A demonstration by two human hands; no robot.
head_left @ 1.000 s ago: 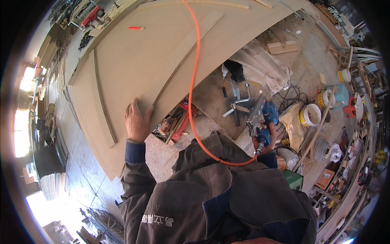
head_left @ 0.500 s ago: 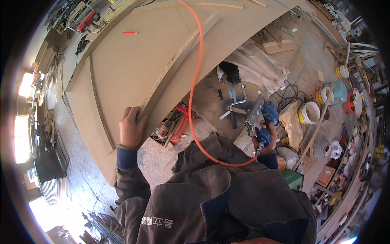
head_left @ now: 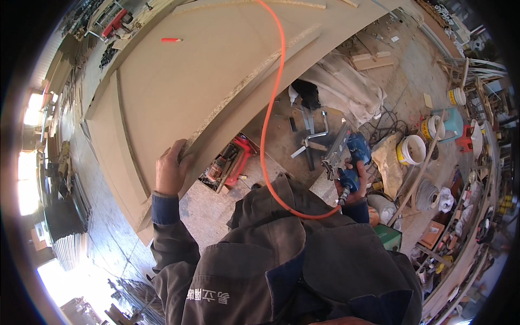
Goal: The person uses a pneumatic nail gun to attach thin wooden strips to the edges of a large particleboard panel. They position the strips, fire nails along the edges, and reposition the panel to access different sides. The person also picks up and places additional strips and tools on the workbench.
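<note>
My left hand (head_left: 171, 169) is closed round the near end of a long chipboard strip (head_left: 244, 89), which stands on edge on a large brown board (head_left: 162, 81). The strip lies slantwise along the board's right side. Off to the right, my right hand (head_left: 359, 183) grips a blue nail gun (head_left: 352, 165), held away from the board. From the gun's lower end an orange air hose (head_left: 265, 135) loops over my chest and across the strip. Another chipboard strip (head_left: 125, 130) runs along the board's left side. A red pencil (head_left: 171, 39) rests on the board.
Below the board's right edge sits a box with a red tool (head_left: 238, 162). A clamp (head_left: 317, 132) and a white sheet (head_left: 346, 92) lie on the floor beyond. White buckets (head_left: 411, 150) and a leaning wooden stick (head_left: 417, 184) stand at the right, before cluttered shelving.
The far end of the held strip has swung right, and my left hand has shifted slightly left with its near end. The hose has moved right. The nail gun stays about where it was.
</note>
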